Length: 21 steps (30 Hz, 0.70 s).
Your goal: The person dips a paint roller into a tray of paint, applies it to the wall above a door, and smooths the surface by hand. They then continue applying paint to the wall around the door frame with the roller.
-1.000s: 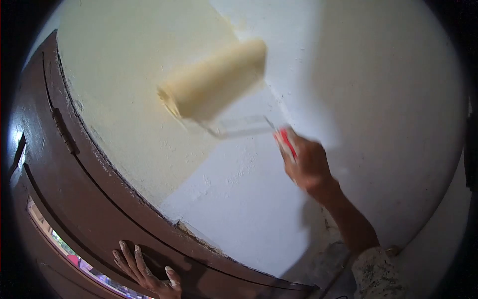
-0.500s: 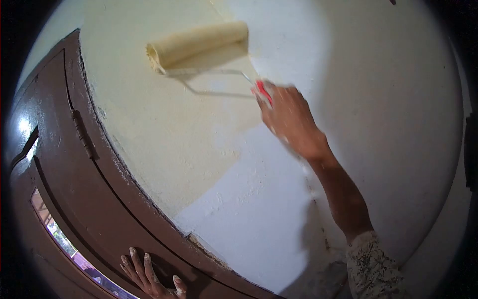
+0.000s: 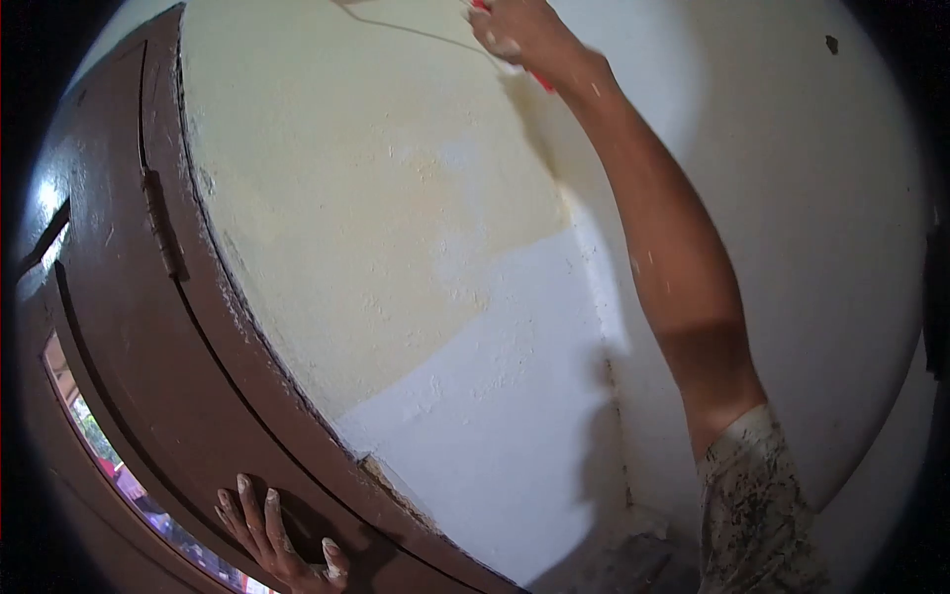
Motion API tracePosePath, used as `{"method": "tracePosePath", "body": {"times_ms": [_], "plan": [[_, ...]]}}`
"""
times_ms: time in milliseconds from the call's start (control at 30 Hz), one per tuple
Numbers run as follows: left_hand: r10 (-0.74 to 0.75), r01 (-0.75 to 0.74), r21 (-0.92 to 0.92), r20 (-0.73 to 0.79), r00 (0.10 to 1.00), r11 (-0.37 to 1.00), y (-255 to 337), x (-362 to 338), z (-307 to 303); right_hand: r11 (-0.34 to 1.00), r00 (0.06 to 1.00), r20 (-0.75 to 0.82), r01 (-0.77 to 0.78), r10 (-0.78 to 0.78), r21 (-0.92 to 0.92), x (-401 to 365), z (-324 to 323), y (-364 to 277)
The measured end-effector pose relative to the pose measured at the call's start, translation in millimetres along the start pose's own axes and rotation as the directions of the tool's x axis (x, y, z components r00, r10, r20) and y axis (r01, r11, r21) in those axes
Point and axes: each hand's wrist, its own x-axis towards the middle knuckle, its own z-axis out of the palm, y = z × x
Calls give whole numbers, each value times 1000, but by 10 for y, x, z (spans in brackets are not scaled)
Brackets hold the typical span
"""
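Note:
My right hand (image 3: 524,38) is raised to the top edge of the view, closed around the red handle (image 3: 542,81) of a paint roller. Only the handle's ends and perhaps a bit of thin wire show; the roller sleeve is out of view. Behind it, the wall (image 3: 327,198) carries pale yellow paint, with a white area (image 3: 475,386) below. Paint specks mark my forearm. At lower left, my left hand (image 3: 282,544) lies with spread fingers against the brown door (image 3: 228,436), holding nothing. White paint is on its fingertips.
A hinge (image 3: 161,226) joins the brown door to its frame, which has a rough, chipped edge along the wall. A narrow glass pane (image 3: 109,450) is at far left. The wall corner (image 3: 616,396) runs down below my right arm, beside another white wall (image 3: 811,257).
My right hand has moved up with the paint roller, and the sleeve has left the view at the top. My left hand stays spread on the door.

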Motion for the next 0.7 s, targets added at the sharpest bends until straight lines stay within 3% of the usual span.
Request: {"method": "tracePosePath", "body": {"times_ms": [33, 100, 167, 233, 300, 333, 367, 400, 433, 600, 667, 700], "plan": [[-10, 10, -3, 4, 1000, 1000, -4, -3, 4, 964, 988, 22, -155, 154, 217, -435, -172, -227], [-18, 18, -14, 4, 1000, 1000, 32, 15, -13, 997, 985, 154, -81, 80, 1, -946, -233, -358], [-26, 26, -16, 4, 1000, 1000, 43, 17, -23, 954, 958, 143, -267, 248, 135, -1498, -132, -463], [-36, 36, -14, 3, 999, 999, 52, 16, -19, 885, 943, 128, -333, 307, 325, -2040, -173, -620], [-38, 38, -11, 7, 999, 999, 45, 18, -18, 823, 889, 239, -454, 391, 342, -2480, -324, -769], [-28, 28, -19, -3, 1000, 999, 43, 21, -15, 959, 943, -260, 144, -208, -244, -2862, -152, -678], [-18, 17, -28, -10, 1000, 999, 41, 24, -17, 990, 986, -135, 85, -99, -111, -3066, -198, -714], [-20, 20, -34, -4, 1000, 999, 37, 22, -16, 970, 973, 104, -219, 208, 109, -3218, -354, -816], [-21, 21, -33, -4, 1000, 999, 38, 24, -16, 812, 820, 384, -533, 425, 238, -3316, -487, -892], [-31, 31, -46, -7, 999, 998, 61, 30, -54, 725, 828, 366, -554, 425, 410, -3444, -584, -847], [-40, 40, -39, 8, 999, 998, 68, 34, -48, 969, 987, 100, -146, 128, 201, -2997, -503, -695], [-65, 65, -37, -20, 998, 997, 74, 36, -51, 935, 963, 160, -254, 219, 248, -2693, -522, -670]]}}
